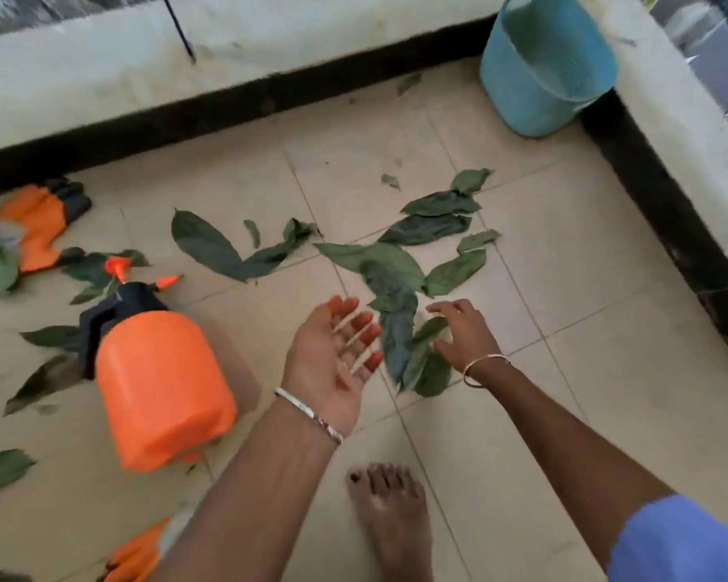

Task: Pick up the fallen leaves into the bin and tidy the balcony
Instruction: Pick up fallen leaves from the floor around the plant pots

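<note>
Left hand point(333, 354), right hand point(463, 329), one blue bin point(543, 77)

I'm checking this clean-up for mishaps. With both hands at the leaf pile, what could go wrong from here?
The blue bin stands off in the far corner, so leaves scooped by the left hand and right hand may drop on the way. The orange sprayer stands close beside the left forearm; a sweep might knock it over.
</note>
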